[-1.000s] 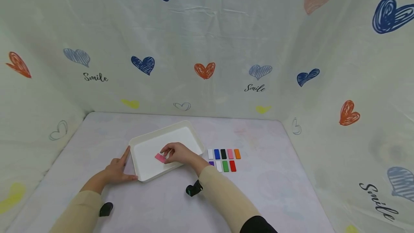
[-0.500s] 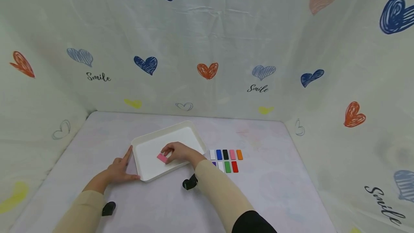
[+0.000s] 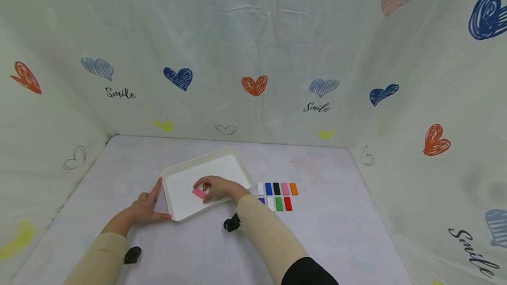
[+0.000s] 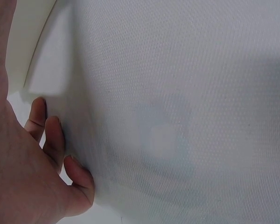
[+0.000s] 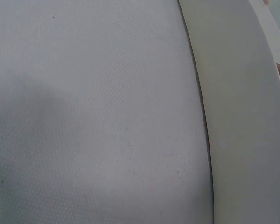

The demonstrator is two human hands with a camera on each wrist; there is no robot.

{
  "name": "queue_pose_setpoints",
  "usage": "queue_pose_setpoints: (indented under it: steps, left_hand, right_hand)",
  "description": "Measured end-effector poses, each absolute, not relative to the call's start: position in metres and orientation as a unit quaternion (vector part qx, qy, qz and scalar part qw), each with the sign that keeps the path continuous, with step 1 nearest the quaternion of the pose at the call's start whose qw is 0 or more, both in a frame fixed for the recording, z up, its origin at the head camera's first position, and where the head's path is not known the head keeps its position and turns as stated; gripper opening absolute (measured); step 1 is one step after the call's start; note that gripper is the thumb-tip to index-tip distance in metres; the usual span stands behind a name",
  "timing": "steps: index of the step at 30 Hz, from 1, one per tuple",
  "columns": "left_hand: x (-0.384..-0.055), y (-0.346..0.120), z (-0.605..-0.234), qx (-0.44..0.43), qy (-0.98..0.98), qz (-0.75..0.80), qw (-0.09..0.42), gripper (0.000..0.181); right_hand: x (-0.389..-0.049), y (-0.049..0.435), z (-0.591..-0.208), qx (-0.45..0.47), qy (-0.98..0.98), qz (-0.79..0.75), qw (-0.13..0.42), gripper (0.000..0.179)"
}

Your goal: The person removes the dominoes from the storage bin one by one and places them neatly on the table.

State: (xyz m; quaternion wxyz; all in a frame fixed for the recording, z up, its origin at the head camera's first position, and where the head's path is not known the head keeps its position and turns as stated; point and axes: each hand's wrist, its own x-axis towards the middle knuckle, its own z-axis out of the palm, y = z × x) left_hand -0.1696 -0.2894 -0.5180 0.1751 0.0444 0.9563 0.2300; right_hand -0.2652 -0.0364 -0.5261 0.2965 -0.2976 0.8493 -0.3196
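A pink rectangular block (image 3: 199, 193) lies on the floor of a white shallow tray (image 3: 180, 199) in the head view. Around it curl the fingers of my right hand (image 3: 219, 187), index fingertip at its far-left edge and thumb at the near-right end. My left hand (image 3: 144, 209) spreads thumb and index finger along the tray's left side, both tips right at the wall. In the left wrist view, relaxed fingers of the left hand (image 4: 32, 172) appear near the tray's corner. The tray's outer wall (image 5: 242, 112) hides nearly all of the right hand in the right wrist view.
Right of the tray, several small coloured blocks stand in two rows, among them an orange block (image 3: 294, 189), a green block (image 3: 279, 204) and a red block (image 3: 288, 204). My right forearm overlaps the near row's left end. A heart-printed curtain (image 3: 277, 56) surrounds the table (image 3: 332, 232).
My right hand's index finger has shifted left along the pink block, and the fingers have spread wider. The block stays in nearly the same spot. The left hand keeps its place at the tray.
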Motion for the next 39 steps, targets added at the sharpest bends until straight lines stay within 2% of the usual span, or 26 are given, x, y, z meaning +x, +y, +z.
queue_pose_setpoints:
  steps: [23,39]
  left_hand:
    - [-0.17,-0.288,-0.517,0.03,0.955,0.231,0.183,0.133]
    - [-0.17,-0.287,-0.516,0.031,0.956,0.227,0.183,0.132]
  right_hand:
    - [-0.263,-0.042,-0.527,-0.272,0.872,-0.291,0.284,0.042]
    - [-0.269,-0.031,-0.527,-0.288,0.831,-0.353,0.32,0.042]
